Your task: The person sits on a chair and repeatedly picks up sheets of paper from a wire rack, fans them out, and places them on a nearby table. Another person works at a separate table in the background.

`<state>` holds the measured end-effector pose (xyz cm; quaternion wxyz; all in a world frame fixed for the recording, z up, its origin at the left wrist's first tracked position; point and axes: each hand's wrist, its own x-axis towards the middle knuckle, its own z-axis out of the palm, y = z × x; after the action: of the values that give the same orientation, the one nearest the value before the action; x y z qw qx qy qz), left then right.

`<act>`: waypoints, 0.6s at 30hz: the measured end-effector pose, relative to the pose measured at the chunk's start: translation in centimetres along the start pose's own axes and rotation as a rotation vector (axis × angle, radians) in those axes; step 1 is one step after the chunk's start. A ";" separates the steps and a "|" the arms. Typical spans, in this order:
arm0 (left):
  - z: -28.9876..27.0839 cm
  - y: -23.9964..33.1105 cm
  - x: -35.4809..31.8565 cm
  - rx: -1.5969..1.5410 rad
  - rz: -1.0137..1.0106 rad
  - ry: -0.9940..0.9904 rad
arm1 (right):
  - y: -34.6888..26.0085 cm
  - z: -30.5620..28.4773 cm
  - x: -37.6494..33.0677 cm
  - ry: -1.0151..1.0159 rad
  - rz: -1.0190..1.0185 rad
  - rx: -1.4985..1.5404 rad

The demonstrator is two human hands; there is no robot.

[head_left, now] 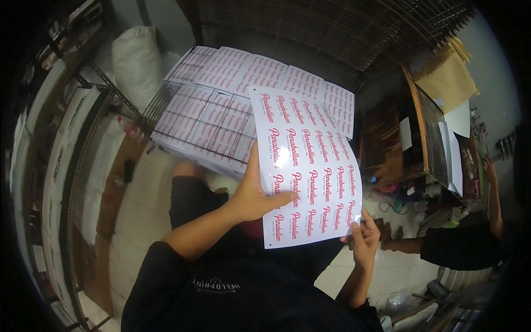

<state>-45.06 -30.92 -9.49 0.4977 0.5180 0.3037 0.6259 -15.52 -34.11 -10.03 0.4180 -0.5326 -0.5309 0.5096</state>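
You are holding the glossy printed sheet (310,171) up over your lap, left hand (254,196) gripping its left edge with fingers spread across the face, right hand (365,238) pinching the lower right corner: probably light, floppy, slick, best handled by its edges.

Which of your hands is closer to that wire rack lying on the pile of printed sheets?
Left. The left hand grips the held sheet's left edge, just below the wire rack; the right hand pinches its lower right corner, farther off.

My printed sheet (310,166) hides part of the stack of sheets (221,110) behind it; my left thumb is tucked behind its edge, and my lap is hidden beneath.
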 end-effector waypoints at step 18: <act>-1.4 -4.3 0.1 0.074 -0.171 0.255 | 1.6 1.1 0.9 -0.106 0.072 0.021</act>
<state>-45.09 -29.23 -13.70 0.4872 0.4244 0.4303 0.6304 -16.42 -33.46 -11.80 0.3761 -0.5194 -0.5273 0.5574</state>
